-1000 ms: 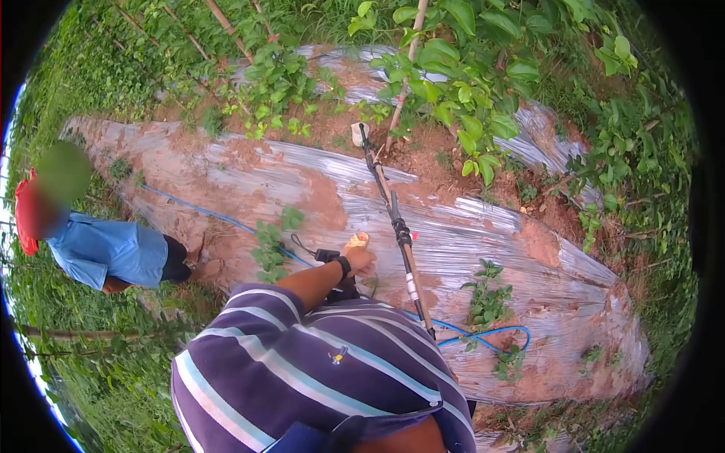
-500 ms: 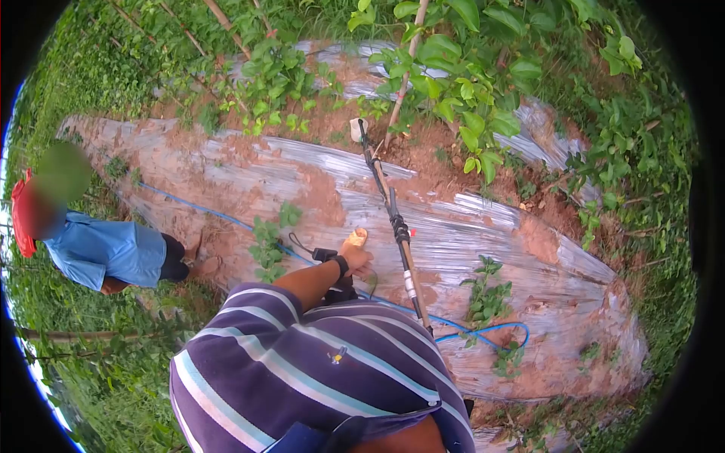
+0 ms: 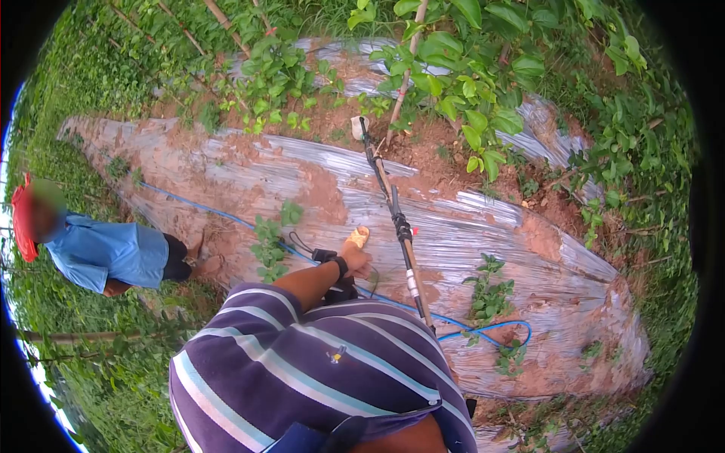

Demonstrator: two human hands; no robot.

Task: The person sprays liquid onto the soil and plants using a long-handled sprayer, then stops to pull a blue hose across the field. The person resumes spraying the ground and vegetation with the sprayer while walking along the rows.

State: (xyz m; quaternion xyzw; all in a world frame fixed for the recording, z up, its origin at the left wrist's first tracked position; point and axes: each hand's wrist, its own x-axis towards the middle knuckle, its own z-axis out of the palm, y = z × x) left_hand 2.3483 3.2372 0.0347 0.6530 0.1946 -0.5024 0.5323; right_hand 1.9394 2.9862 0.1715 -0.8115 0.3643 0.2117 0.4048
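Observation:
My left hand [image 3: 356, 257] reaches out from the striped shirt [image 3: 317, 362], a black band around its wrist. Its fingers are closed around a small pale-yellow, roll-shaped item [image 3: 360, 235] whose kind I cannot make out. Beside the wrist is a small black device [image 3: 325, 255] with a thin cord loop. Just to the right of the hand, apart from it, a long wooden pole [image 3: 408, 253] with black and white bindings stands at a slant. A pale block [image 3: 357, 128] is at its far end. My right hand does not show.
A blue hose [image 3: 521, 325] runs across the soil-streaked silver plastic sheeting [image 3: 453, 226], among small leafy plants [image 3: 489, 294]. Staked climbing plants [image 3: 468, 68] grow along the far side. At the left stands a person in a blue shirt [image 3: 113, 253] and red headwear.
Almost nothing differs. The other person's head has turned or shifted slightly, and the view has moved a little; my left hand keeps its hold on the pale-yellow item.

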